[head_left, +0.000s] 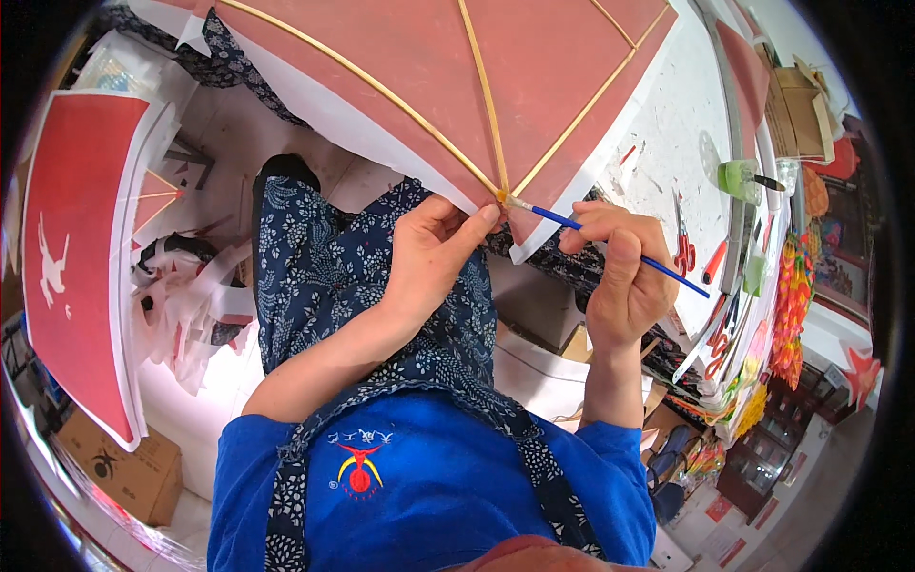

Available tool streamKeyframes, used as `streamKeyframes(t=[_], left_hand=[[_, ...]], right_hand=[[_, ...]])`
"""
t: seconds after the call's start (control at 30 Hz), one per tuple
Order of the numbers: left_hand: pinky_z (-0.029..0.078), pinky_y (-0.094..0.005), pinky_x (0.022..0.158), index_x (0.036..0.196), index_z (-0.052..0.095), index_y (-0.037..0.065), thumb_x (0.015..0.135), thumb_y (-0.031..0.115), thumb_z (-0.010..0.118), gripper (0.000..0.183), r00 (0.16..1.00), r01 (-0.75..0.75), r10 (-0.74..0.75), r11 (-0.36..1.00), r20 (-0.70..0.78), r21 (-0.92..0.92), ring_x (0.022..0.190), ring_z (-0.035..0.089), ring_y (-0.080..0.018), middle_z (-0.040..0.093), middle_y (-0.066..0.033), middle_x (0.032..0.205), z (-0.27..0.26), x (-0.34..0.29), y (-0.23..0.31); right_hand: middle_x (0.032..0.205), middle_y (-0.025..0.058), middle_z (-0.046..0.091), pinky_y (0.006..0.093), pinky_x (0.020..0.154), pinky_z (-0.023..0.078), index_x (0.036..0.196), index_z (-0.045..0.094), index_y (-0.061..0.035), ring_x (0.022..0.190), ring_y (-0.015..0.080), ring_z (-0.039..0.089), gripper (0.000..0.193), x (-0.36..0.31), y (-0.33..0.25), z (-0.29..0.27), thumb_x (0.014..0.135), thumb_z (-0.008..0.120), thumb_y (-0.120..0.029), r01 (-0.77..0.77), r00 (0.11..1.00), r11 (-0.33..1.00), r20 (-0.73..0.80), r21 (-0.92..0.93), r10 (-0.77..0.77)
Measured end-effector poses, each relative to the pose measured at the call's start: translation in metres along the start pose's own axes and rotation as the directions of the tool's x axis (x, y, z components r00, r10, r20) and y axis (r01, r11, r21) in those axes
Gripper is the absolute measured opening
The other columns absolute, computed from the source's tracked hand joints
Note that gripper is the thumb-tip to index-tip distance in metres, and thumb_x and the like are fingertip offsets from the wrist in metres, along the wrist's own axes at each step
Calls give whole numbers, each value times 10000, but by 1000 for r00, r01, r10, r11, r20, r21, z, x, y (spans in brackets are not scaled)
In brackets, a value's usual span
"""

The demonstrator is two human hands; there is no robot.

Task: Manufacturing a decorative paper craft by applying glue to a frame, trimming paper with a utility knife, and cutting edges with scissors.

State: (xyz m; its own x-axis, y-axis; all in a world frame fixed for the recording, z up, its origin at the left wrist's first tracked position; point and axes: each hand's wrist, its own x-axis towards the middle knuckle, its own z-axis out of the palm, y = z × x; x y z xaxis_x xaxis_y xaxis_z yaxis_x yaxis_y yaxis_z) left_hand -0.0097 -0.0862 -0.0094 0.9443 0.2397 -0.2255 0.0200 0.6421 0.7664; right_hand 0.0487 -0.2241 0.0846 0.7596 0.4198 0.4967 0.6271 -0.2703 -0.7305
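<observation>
A large red paper kite [419,67] with a white border spreads over the table, its thin bamboo sticks [486,95] meeting at a point near me. My left hand [434,250] pinches the paper edge beside that joint between thumb and fingers. Between the thumb and fingers of my right hand [629,272] is a slim blue paintbrush [615,240]. Its bristles touch the stick joint, where the tip looks yellowish. My left fingers, behind the paper, are partly hidden.
On the white table [658,124] to the right lie red-handled scissors [683,238] and a green jar [739,179] with a brush in it. A red panel with a white figure [71,276] stands at left. A cardboard box [124,462] is below it.
</observation>
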Motion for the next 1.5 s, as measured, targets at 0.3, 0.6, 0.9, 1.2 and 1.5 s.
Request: streamKeyframes(t=[0.3,0.6,0.9,1.2,1.5], left_hand=[[483,-264,719,997,650,-26,900,126,661,180,1000,10,-10,1000,-1,-6,824,631,-130,701,-104,918,0,0,1],[482,-266,725,1008,645,-30,907,121,651,182,1000,19,-19,999,2,30,843,639,-137,699,-105,919,-1,0,1],[486,-266,733,1019,644,-30,909,127,649,192,999,32,-32,999,-4,40,855,645,-141,700,-109,930,-1,0,2],[512,-269,836,1070,622,-49,925,62,613,183,998,62,-64,996,28,66,913,639,-139,680,-101,983,-3,0,3],[480,-268,732,1019,642,-17,909,141,652,193,1000,20,-21,999,16,37,858,637,-136,695,-95,933,0,0,2]], right_hand=[[689,86,617,391,791,531,811,605,28,636,187,598,258,1,0,2,983,494,-129,12,1000,999,-25,43,-11],[693,91,619,366,735,536,836,604,36,610,171,585,241,0,-6,-3,984,494,-121,-83,997,996,5,-14,83],[694,90,616,409,811,532,826,604,30,622,183,590,245,1,-6,0,982,495,-123,-67,998,997,16,-45,67],[704,87,619,313,698,525,845,612,33,622,152,593,231,4,-4,3,981,497,-115,-60,998,998,-5,-32,60],[744,112,632,278,569,468,850,613,34,606,187,591,149,13,-12,-1,939,550,-68,2,999,999,42,-49,1]])
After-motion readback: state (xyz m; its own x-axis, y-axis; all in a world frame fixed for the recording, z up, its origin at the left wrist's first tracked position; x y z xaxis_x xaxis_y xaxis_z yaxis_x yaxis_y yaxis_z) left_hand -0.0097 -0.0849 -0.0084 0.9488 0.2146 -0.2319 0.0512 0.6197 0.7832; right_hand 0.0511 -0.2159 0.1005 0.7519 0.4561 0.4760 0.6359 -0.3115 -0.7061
